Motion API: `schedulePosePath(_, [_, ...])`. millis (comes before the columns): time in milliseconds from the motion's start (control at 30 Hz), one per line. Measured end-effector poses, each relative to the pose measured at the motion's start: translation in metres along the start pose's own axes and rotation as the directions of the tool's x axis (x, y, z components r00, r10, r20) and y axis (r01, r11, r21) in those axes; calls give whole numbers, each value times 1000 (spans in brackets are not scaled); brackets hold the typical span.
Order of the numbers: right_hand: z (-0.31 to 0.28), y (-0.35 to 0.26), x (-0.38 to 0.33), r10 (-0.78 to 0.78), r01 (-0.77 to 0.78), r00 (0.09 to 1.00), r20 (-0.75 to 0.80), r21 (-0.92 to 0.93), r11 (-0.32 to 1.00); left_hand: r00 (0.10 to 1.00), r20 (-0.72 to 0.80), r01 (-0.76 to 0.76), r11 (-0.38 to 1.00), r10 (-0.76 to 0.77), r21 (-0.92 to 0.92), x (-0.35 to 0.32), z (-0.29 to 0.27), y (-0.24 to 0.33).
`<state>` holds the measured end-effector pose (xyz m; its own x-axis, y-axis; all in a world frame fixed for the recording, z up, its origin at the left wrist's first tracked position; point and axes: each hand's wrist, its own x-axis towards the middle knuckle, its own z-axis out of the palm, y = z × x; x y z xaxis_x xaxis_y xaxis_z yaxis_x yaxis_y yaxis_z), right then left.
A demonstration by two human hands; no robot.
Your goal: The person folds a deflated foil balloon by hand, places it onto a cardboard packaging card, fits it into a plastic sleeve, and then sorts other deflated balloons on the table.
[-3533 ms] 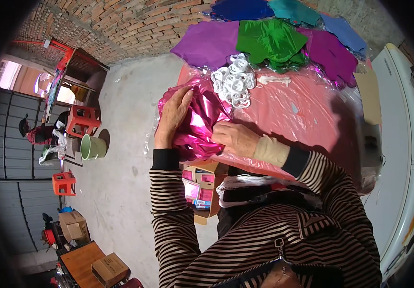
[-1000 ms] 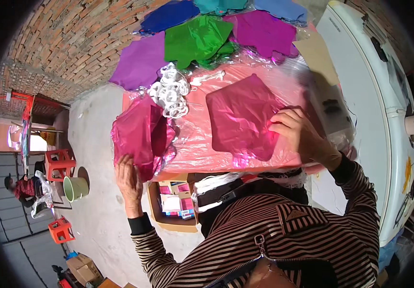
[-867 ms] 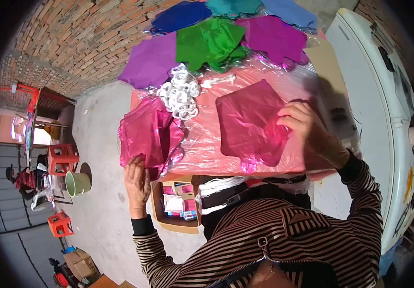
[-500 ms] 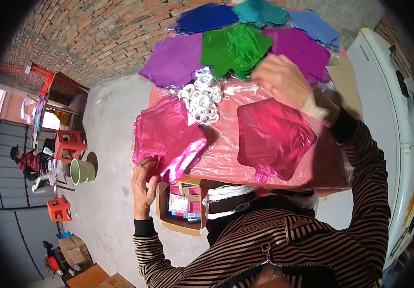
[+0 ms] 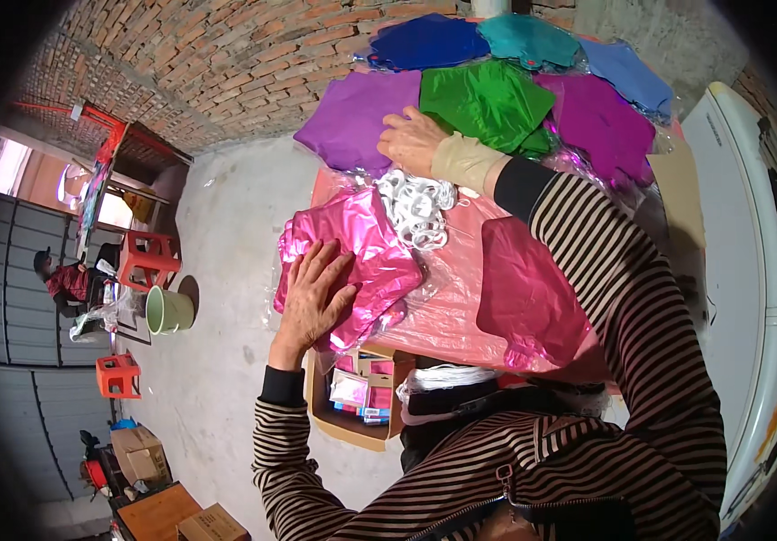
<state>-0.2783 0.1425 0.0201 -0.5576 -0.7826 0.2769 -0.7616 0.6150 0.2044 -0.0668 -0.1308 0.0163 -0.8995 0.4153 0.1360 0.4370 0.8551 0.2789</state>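
Note:
My left hand [image 5: 318, 293] lies flat, fingers spread, on a stack of shiny pink foil pieces [image 5: 375, 248], shaped like uninflated star balloons, at the table's left edge. My right hand [image 5: 413, 144], a tan wrap around its wrist, is over the near right part of a lilac foil stack [image 5: 348, 113]. Its fingers are slightly bent and apart, with nothing visible in them. Just below it sits a heap of white looped cord [image 5: 417, 212]. One pink foil piece [image 5: 524, 293] lies apart on the right, partly covered by my right forearm.
Green [image 5: 487, 99], magenta [image 5: 600, 131], dark blue [image 5: 429, 41], teal [image 5: 528, 41] and light blue [image 5: 627, 77] foil stacks line the table's far side. An open carton [image 5: 352, 433] stands below the front edge. A white fridge [image 5: 735, 270] borders the right. Farther left, a person [image 5: 68, 279] sits near red stools [image 5: 149, 260].
My right hand has swept left from the green and magenta stacks to the lilac one. My left hand has moved from the pink stack's near corner up onto its top. The view has shifted.

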Motion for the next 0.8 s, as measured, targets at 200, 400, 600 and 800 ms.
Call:
schedulePosePath(200, [19, 1, -3, -8, 18, 993, -118, 87, 996, 998, 10, -58, 997, 58, -57, 25, -13, -10])
schedulePosePath(400, [18, 14, 14, 161, -119, 980, -118, 304, 945, 976, -143, -171, 985, 165, -35, 92, -18, -13])
schedulePosePath(600, [17, 13, 29, 302, -225, 952, -56, 542, 809, 972, -228, -32, 923, -60, -383, 146, 18, -20])
schedulePosePath(800, [25, 36, 29, 331, -256, 943, 5, 646, 719, 959, -208, 84, 892, -194, -445, 174, 26, -19])
